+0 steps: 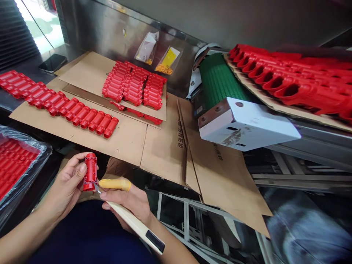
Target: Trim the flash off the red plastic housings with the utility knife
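Between the thumb and fingers of my left hand (pixel 70 179) is a red plastic housing (pixel 91 170), held upright with its hollow, ribbed side facing me. My right hand (pixel 129 200) grips a knife (pixel 134 223) with a long cream handle and a dark end. Its small metal blade meets the lower right edge of the housing. A yellow finger cot (pixel 114 184) covers the right index finger. Just beyond my hands, a row of similar red housings (pixel 88 118) lies on flat cardboard (pixel 126 143).
Stacked red housings (pixel 132 86) sit on more cardboard behind the row. A phone (pixel 53 63) and two small plastic bags (pixel 168 60) lie farther back. At right, a green conveyor belt (pixel 221 80) carries red parts (pixel 291 82). A plastic-lined bin (pixel 41 146) of red parts stands left.
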`<control>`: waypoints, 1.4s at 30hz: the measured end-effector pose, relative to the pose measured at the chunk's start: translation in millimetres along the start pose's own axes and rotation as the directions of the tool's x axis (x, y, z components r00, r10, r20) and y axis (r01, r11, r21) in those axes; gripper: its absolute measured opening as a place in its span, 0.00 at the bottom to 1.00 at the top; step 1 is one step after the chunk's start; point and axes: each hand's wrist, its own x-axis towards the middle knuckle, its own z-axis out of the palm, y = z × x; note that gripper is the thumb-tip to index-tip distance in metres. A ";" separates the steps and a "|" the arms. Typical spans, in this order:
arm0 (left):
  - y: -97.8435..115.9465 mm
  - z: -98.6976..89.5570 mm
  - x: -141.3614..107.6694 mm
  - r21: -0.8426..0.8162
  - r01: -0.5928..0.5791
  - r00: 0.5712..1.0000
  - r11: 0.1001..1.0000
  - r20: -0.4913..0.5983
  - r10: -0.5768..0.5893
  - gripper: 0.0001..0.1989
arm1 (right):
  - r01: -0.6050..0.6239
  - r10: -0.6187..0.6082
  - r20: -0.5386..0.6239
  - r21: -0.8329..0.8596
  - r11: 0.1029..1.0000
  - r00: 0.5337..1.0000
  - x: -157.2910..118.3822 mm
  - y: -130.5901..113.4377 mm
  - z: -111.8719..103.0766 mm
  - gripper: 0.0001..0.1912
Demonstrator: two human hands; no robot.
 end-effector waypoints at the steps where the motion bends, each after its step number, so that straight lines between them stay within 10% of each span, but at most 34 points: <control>1: -0.3 -0.6 0.8 -0.001 -0.003 1.000 1.000 0.000 0.003 0.26 | 0.004 -0.004 -0.002 0.004 1.000 1.000 0.2 0.1 -1.2 0.14; 16: -8.0 -16.3 7.1 0.070 -0.314 0.948 0.947 0.077 0.309 0.13 | -0.041 0.027 -0.113 -0.116 0.992 0.993 -8.8 1.4 5.0 0.16; 25: 3.7 -5.6 10.7 0.015 0.232 0.966 0.973 0.117 -0.232 0.24 | 0.070 -0.071 0.017 0.034 0.997 0.997 0.8 6.5 2.1 0.17; 42: 0.7 -3.1 14.2 0.044 0.274 0.951 0.961 0.139 -0.278 0.20 | 0.081 -0.085 0.133 0.036 0.996 0.987 5.1 5.8 1.4 0.09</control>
